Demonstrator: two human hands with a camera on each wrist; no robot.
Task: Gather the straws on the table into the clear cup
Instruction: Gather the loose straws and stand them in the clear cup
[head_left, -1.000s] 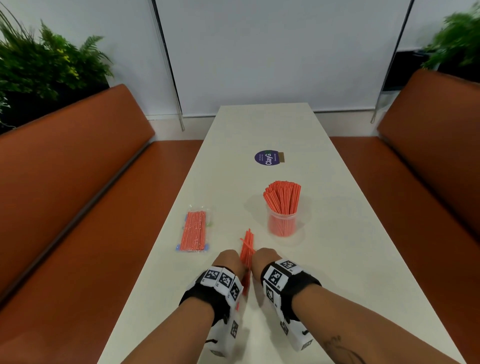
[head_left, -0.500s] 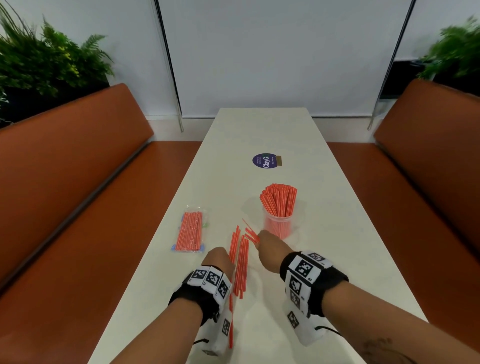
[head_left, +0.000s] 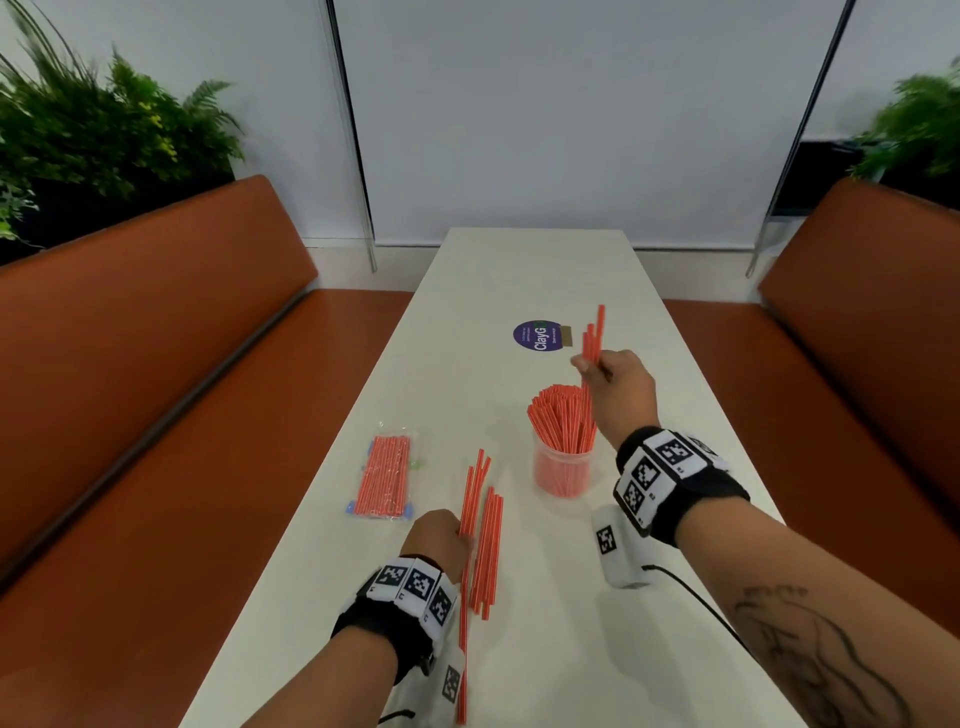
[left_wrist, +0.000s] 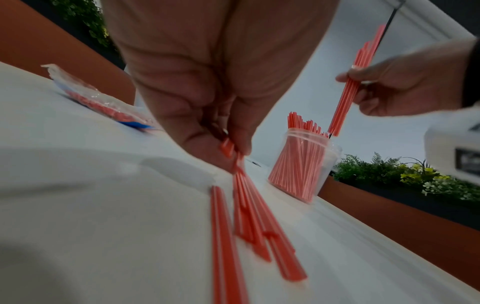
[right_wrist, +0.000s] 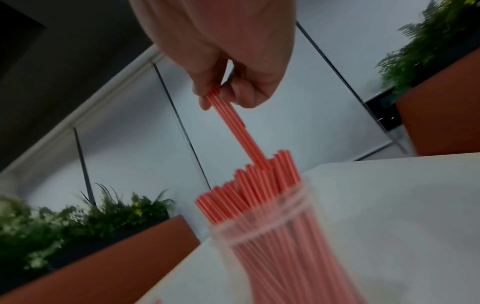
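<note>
A clear cup (head_left: 562, 470) (left_wrist: 302, 166) (right_wrist: 280, 236) full of orange straws stands mid-table. My right hand (head_left: 605, 382) (left_wrist: 389, 90) (right_wrist: 223, 90) is raised just above and behind it, pinching a few straws (head_left: 592, 343) (right_wrist: 235, 127) whose lower ends reach the cup's mouth among the standing straws. Several loose straws (head_left: 485, 551) (left_wrist: 257, 222) lie on the table near me. My left hand (head_left: 441, 535) (left_wrist: 223, 148) rests low on the table and pinches a few of them (head_left: 470, 499).
A sealed plastic pack of orange straws (head_left: 384, 478) (left_wrist: 103, 102) lies at the left table edge. A purple round sticker (head_left: 537, 336) sits farther up the white table (head_left: 519, 270). Orange benches (head_left: 130, 364) flank both sides, with plants behind them.
My right hand lifted a few straws from the table, rose and moved away over the cup. My left hand stayed by the loose straws.
</note>
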